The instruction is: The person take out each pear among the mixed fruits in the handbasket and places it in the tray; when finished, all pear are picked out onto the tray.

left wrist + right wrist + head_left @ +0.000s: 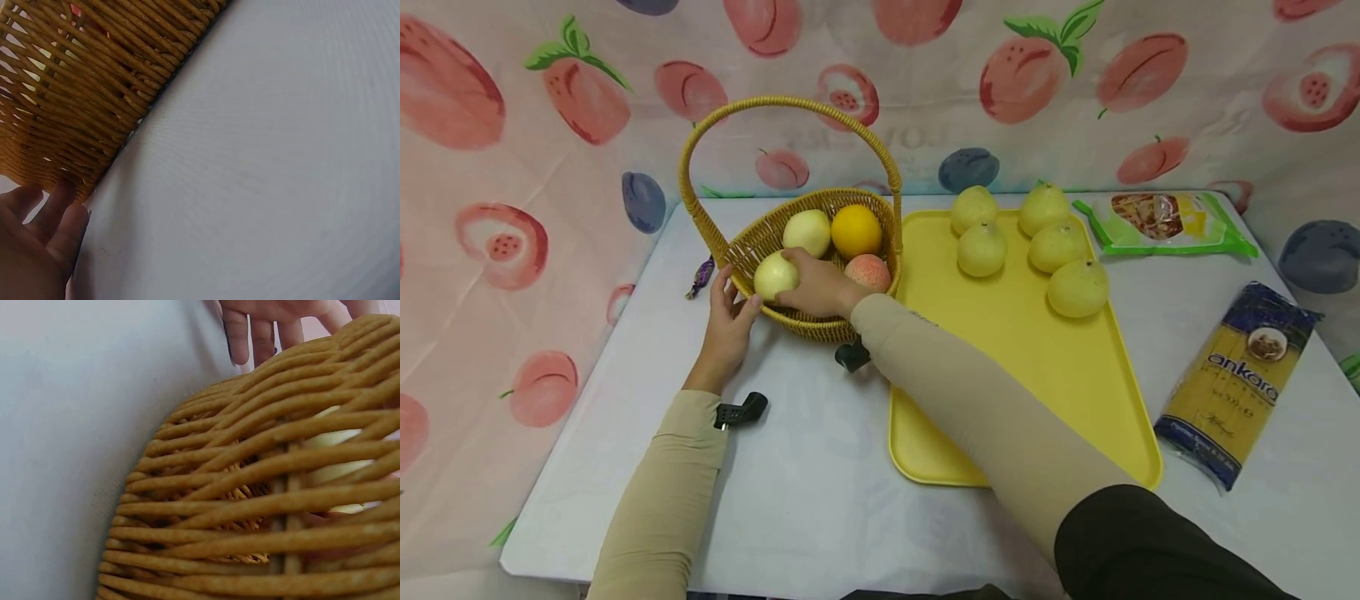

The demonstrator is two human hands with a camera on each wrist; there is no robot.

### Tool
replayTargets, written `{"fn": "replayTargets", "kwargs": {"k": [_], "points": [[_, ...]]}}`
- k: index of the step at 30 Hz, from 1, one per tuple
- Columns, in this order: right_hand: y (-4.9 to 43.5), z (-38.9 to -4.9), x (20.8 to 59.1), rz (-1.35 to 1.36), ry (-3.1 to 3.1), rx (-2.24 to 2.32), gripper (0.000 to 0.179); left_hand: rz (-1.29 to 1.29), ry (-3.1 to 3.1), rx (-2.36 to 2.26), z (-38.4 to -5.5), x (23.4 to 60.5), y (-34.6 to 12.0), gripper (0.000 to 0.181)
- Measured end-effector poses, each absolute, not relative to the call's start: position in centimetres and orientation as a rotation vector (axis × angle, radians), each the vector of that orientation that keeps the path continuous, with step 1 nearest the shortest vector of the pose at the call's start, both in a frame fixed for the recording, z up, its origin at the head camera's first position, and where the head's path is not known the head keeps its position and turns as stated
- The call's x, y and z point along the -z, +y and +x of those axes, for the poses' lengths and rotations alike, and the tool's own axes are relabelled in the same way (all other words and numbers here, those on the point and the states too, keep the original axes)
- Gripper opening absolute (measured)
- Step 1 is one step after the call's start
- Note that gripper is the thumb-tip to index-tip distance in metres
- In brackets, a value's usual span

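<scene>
A wicker basket [820,329] with a tall arched handle stands at the table's back. My right hand [822,286] reaches inside it and grips a round pale yellow-green fruit [771,277], thumb in front and fingers behind. Around that lie a second pale fruit [807,232], an orange [857,232] and a peach [868,272], partly covered by my right hand. At the basket's left front, my left hand [724,333] touches the outer wall with extended fingers [70,228]. Through the weave, the right wrist view shows a bit of pale fruit [337,462].
Right of the basket is a yellow tray [1000,358] with several pale yellow-green fruits [1077,288]; my right forearm crosses it. A green snack packet [1172,225] and an Ankara pasta packet [1240,383] lie further right. Left of the basket lies a purple-wrapped candy [702,277].
</scene>
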State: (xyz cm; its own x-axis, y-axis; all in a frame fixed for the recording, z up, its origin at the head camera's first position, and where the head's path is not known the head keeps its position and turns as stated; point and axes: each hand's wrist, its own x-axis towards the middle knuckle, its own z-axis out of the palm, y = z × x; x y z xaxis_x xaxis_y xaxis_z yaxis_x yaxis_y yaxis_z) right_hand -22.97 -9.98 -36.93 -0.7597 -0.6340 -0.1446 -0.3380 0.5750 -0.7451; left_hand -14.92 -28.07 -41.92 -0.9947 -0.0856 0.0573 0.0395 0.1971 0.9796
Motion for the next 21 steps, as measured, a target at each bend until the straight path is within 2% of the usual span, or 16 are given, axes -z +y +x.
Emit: {"fn": "replayTargets", "kwargs": {"k": [8,15,21], "points": [[-9.73,-23.05,36.63,-0.768,2.39,1.164,0.07,0.055,-2.374,1.918,-14.99,42.0,-28.09,0.075],[-9.8,-23.21,36.48,-0.731,2.453,1.108,0.08,0.06,-2.38,1.903,-15.07,42.06,-28.16,0.073],[-9.91,-23.21,36.63,-0.754,2.443,1.047,0.079,0.065,-2.366,1.921,-14.93,41.94,-28.07,0.073]]}}
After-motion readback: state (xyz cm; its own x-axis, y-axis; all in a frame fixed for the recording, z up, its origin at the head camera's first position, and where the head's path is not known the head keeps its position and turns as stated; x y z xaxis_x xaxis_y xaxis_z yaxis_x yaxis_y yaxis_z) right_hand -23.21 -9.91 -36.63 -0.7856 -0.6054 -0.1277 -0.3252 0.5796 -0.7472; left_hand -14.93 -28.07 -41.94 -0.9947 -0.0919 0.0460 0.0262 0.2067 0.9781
